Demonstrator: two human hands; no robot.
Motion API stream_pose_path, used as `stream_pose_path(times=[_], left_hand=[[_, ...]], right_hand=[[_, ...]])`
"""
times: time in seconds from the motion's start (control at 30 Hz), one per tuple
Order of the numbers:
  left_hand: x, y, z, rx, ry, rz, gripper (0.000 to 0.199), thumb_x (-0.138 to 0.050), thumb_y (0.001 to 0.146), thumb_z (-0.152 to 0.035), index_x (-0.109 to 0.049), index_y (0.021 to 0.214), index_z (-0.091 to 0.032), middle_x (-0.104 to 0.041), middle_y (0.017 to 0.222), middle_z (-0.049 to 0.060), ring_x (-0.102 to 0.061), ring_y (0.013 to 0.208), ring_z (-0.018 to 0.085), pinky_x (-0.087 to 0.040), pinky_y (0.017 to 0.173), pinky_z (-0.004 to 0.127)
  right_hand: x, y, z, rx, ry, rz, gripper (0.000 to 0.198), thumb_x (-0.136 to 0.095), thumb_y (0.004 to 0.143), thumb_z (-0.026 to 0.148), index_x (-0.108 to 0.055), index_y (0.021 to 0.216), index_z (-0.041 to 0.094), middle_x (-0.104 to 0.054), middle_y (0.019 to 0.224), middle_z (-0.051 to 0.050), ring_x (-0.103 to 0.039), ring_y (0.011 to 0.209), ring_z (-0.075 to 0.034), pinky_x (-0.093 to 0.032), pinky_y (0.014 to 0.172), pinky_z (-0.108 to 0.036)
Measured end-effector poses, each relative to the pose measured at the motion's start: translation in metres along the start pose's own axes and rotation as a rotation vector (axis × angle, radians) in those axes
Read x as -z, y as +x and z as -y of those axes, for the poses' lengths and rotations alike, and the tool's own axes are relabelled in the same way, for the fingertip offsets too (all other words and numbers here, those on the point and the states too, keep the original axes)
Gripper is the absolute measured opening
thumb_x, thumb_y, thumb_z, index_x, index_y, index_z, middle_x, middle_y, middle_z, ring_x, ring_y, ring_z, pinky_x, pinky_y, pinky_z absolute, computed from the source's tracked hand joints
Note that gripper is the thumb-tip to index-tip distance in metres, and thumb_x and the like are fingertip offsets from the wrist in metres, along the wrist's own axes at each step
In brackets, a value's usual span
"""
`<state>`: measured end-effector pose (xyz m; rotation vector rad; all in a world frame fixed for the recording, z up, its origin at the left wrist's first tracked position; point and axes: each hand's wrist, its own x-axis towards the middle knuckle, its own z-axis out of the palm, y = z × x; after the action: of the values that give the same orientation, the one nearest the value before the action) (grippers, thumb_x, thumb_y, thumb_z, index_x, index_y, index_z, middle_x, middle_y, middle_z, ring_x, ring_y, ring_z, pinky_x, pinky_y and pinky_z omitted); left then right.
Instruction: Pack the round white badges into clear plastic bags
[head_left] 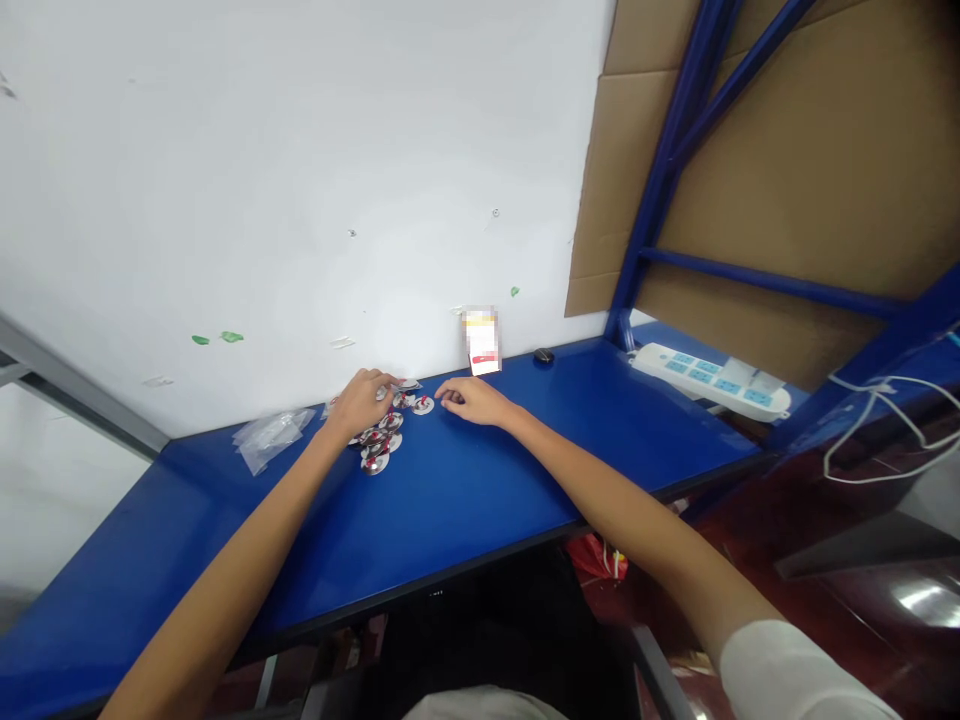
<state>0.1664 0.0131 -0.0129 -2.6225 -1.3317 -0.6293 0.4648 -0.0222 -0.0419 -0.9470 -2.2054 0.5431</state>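
A loose group of small round discs (376, 458), silvery and white with red marks, lies on the blue table (465, 500). Over the upper left of this group is my left hand (362, 402), its fingers stretched toward the discs at the back and its thumb apart. Whether its fingertips touch one of them cannot be made out. My right hand (472, 400) hovers low just right of the group, fingers loosely bent and thumb apart, with nothing visible in it. The nearest single disc (423, 405) lies just left of its fingertips. My left hand hides some of the discs.
Clear plastic bags (271, 438) lie left of the discs. A lit phone (483, 342) leans against the white wall (300, 180), with a small black object (544, 355) to its right. A white power strip (709, 380) sits by the blue frame (652, 200) at right.
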Motion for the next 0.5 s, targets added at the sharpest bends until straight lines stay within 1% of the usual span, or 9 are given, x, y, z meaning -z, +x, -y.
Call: stream_pose_path(times=[0.07,0.13,0.2,0.27,0.3,0.37,0.43,0.5], left_hand=[[0.000,-0.004,-0.010,-0.052,-0.003,0.030,0.036,-0.049,0.104,-0.033,-0.077,0.123,-0.022,-0.075,0.114,0.012,-0.063,0.108,0.032,-0.049,0.100,0.047],[-0.001,-0.006,-0.018,-0.082,0.017,0.057,0.035,-0.049,0.105,-0.033,-0.078,0.120,-0.022,-0.076,0.113,0.013,-0.062,0.106,0.033,-0.049,0.099,0.048],[-0.001,-0.006,-0.022,-0.090,0.027,0.090,0.032,-0.051,0.104,-0.033,-0.080,0.113,-0.023,-0.077,0.109,0.012,-0.063,0.104,0.033,-0.049,0.097,0.049],[-0.001,-0.006,-0.024,-0.095,0.006,0.117,0.029,-0.054,0.102,-0.032,-0.081,0.109,-0.024,-0.079,0.107,0.012,-0.064,0.103,0.033,-0.050,0.096,0.048],[0.000,-0.006,-0.025,-0.097,-0.014,0.124,0.028,-0.055,0.102,-0.032,-0.081,0.108,-0.024,-0.079,0.108,0.011,-0.064,0.103,0.033,-0.050,0.097,0.047],[0.000,-0.006,-0.026,-0.099,-0.066,0.130,0.028,-0.056,0.102,-0.034,-0.081,0.107,-0.025,-0.080,0.110,0.010,-0.066,0.106,0.032,-0.050,0.098,0.046],[-0.001,-0.007,-0.027,-0.090,-0.141,0.150,0.029,-0.056,0.102,-0.037,-0.081,0.104,-0.025,-0.081,0.110,0.009,-0.068,0.107,0.031,-0.052,0.098,0.044],[-0.002,-0.008,-0.028,-0.082,-0.228,0.182,0.030,-0.055,0.103,-0.041,-0.081,0.103,-0.025,-0.081,0.109,0.008,-0.071,0.104,0.029,-0.053,0.096,0.042]], right_hand=[[-0.003,-0.001,0.002,0.047,-0.049,-0.029,0.023,-0.066,0.099,0.015,-0.077,0.119,0.018,-0.078,0.112,-0.009,-0.073,0.101,-0.021,-0.055,0.093,-0.033],[-0.008,-0.001,0.003,0.106,-0.090,-0.037,0.030,-0.066,0.100,0.018,-0.074,0.129,0.021,-0.074,0.130,-0.011,-0.068,0.122,-0.025,-0.052,0.108,-0.040],[-0.014,0.000,0.005,0.135,-0.108,-0.001,0.041,-0.067,0.101,0.021,-0.069,0.141,0.022,-0.067,0.147,-0.012,-0.059,0.139,-0.028,-0.046,0.119,-0.045],[-0.019,0.001,0.006,0.138,-0.111,0.056,0.048,-0.069,0.100,0.022,-0.065,0.148,0.023,-0.062,0.154,-0.012,-0.055,0.144,-0.029,-0.044,0.121,-0.048],[-0.021,0.001,0.007,0.141,-0.108,0.081,0.049,-0.070,0.099,0.021,-0.065,0.148,0.023,-0.063,0.153,-0.013,-0.056,0.143,-0.030,-0.044,0.121,-0.048],[-0.023,0.002,0.008,0.164,-0.099,0.110,0.042,-0.070,0.099,0.018,-0.070,0.141,0.022,-0.067,0.146,-0.012,-0.061,0.136,-0.029,-0.046,0.118,-0.046],[-0.021,0.002,0.009,0.178,-0.098,0.113,0.032,-0.069,0.099,0.014,-0.075,0.129,0.022,-0.072,0.134,-0.010,-0.064,0.128,-0.026,-0.048,0.113,-0.041],[-0.017,0.002,0.009,0.161,-0.119,0.106,0.023,-0.070,0.098,0.013,-0.078,0.118,0.022,-0.074,0.122,-0.008,-0.065,0.120,-0.024,-0.050,0.106,-0.037]])
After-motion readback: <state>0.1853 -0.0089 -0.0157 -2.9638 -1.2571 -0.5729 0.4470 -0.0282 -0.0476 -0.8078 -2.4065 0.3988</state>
